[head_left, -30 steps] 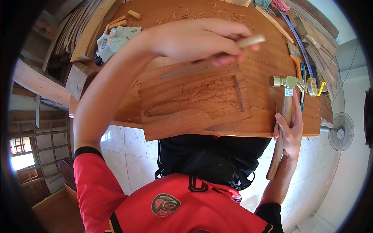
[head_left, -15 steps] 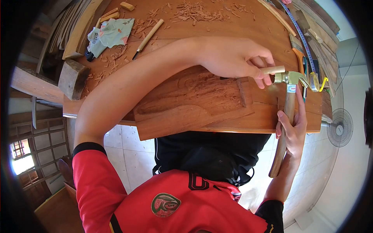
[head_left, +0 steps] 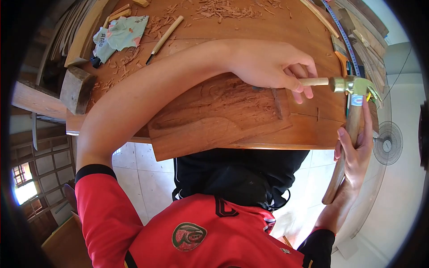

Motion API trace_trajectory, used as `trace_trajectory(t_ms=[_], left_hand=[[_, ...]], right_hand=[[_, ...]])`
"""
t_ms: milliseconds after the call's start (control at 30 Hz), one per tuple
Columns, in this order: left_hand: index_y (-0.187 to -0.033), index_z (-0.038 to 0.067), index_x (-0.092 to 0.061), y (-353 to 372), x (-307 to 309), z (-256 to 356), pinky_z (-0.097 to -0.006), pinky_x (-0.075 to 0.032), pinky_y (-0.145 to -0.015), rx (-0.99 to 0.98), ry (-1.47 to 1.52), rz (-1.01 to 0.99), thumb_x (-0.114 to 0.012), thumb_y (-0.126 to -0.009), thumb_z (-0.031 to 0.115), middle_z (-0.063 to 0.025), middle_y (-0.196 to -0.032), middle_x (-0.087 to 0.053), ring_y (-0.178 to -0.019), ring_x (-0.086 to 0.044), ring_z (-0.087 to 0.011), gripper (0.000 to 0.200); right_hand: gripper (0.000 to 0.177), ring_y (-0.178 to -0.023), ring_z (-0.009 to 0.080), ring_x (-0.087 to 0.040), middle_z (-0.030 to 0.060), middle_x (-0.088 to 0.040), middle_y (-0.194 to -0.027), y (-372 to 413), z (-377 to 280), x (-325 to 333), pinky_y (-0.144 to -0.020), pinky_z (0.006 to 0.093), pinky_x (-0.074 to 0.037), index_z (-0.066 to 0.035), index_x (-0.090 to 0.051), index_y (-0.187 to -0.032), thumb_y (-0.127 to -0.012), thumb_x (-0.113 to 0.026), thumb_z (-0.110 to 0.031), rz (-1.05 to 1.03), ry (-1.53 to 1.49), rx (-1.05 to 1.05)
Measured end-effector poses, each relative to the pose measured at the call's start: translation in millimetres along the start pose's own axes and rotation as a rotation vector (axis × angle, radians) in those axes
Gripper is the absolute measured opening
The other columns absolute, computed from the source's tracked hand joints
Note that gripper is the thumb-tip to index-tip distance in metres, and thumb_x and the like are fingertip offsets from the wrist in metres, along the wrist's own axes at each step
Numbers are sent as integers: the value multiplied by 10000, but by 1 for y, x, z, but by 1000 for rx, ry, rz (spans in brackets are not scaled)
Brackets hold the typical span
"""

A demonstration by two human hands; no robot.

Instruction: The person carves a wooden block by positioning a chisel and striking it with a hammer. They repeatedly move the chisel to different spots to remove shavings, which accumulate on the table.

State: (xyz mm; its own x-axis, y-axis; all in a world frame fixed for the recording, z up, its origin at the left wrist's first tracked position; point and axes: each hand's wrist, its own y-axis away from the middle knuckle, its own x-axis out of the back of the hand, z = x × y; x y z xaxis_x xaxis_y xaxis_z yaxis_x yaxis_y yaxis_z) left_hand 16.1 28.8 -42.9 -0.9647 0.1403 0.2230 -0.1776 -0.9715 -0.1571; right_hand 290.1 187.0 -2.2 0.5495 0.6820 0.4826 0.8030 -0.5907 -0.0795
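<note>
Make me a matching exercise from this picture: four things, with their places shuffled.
Things
1. hammer
2. wooden handle
3. carved board
4. fan

Places
A. in the fingers of the left hand
B. off the table, at the picture's right side
C. in the right hand
D. jutting past the table's near edge

Pairs: 1-C, 2-A, 3-D, 4-B

This looks like a wood workshop, because little wood bits (head_left: 225, 11) are spread over the tabletop (head_left: 250, 31), long planks (head_left: 71, 29) are piled up at the left, and there is a hammer (head_left: 352, 119), a brush (head_left: 341, 57), a tape measure (head_left: 342, 33) and a board (head_left: 201, 118) with shapes cut into it.
</note>
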Motion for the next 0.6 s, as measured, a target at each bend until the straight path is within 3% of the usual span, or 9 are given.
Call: trace_trajectory(t_ms=[100,333,600], left_hand=[[-1379,-13,-471,4,3,3,-292,-535,-886,27,2,16,-528,-1063,110,-187,-1305,-685,-1134,-711,-210,344],[-1378,-17,-466,4,3,-6,-296,-534,-900,-16,65,31,-535,-1068,132,-198,-1348,-663,-1155,-704,-219,351],[-1331,-19,-518,4,4,-4,-281,-530,-877,8,-20,41,-567,-1051,138,-166,-1301,-704,-1153,-693,-189,324]], right_hand=[[787,-461,43,-528,52,-668,-806,-4,-2,3,-408,197,-428,-66,-296,-1626,-921,-622,61,59,18,45],[791,-475,39,-533,80,-689,-901,-5,-9,1,-414,190,-432,-79,-297,-1628,-925,-633,60,-17,95,45],[755,-496,32,-528,108,-697,-1042,-19,-10,11,-419,184,-428,-60,-312,-1618,-937,-617,57,-34,132,36]])
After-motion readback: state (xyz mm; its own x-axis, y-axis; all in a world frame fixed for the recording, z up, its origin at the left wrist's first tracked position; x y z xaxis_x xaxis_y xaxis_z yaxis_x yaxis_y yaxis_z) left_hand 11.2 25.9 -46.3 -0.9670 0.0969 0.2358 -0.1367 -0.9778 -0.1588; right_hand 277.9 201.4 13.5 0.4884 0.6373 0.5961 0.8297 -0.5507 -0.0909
